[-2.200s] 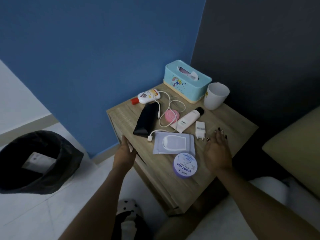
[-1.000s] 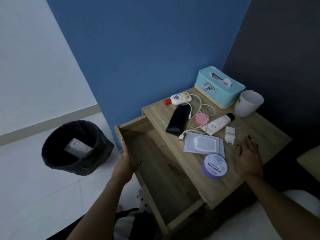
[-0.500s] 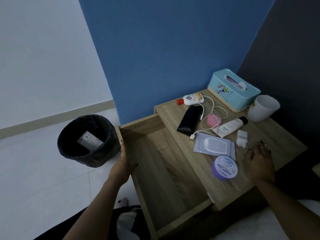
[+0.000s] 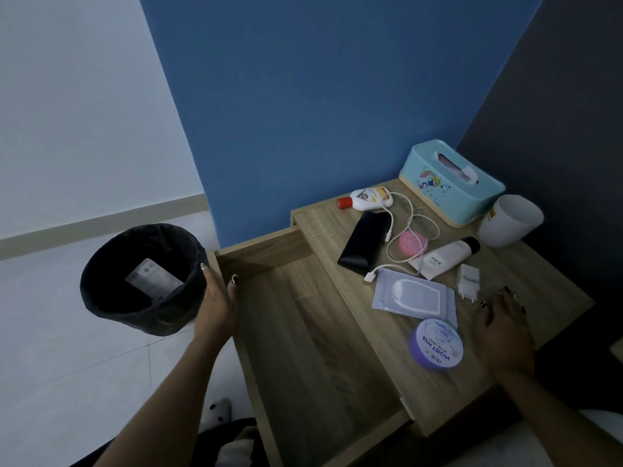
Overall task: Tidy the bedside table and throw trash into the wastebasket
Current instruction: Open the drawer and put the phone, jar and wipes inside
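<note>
The wooden bedside table has its drawer pulled far out, and the drawer holds nothing. My left hand grips the drawer's front edge. My right hand lies flat on the tabletop beside a purple jar. On top lie a wipes pack, a black power bank with a white cable, a pink tin, a cream tube, a white charger plug and a white bottle. The black wastebasket stands on the floor at the left with a paper inside.
A light blue tissue box and a white cup stand at the table's back right corner against the blue wall. White floor lies to the left. Bedding shows at the lower right.
My left hand has pulled the drawer from shut to wide open. My view has swung left, bringing the wastebasket closer to the middle. My right hand stays flat on the tabletop.
</note>
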`<act>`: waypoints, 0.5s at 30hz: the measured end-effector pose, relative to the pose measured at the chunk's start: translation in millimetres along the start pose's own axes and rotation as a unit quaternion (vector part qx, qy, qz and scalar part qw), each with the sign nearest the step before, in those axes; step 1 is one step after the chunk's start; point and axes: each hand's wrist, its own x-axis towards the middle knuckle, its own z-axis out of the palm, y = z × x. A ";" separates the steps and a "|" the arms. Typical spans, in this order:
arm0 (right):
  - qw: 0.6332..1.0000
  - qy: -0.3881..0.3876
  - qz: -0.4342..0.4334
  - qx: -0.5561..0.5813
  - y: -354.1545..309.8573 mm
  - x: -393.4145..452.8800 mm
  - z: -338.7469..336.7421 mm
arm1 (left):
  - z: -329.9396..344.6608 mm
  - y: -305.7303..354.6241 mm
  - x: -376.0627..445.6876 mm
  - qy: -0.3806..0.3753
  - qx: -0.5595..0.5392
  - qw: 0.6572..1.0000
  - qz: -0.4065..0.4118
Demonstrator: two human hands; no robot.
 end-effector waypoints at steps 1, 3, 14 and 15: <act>1.000 0.000 0.003 0.001 1.0 -0.3 1.0 | 3.0 -0.2 2.8 0.015 -0.015 0.999 -0.025; 1.000 0.001 0.001 0.002 1.6 -1.5 1.5 | 8.9 -4.1 5.4 0.039 -0.044 0.997 -0.058; 0.999 0.010 0.006 0.031 -3.2 -3.2 -3.6 | 4.8 -4.3 9.6 -0.010 -0.083 0.994 -0.077; 0.999 0.007 0.007 0.036 -4.6 -3.0 -4.4 | 4.3 -4.7 9.8 -0.009 -0.076 0.994 -0.078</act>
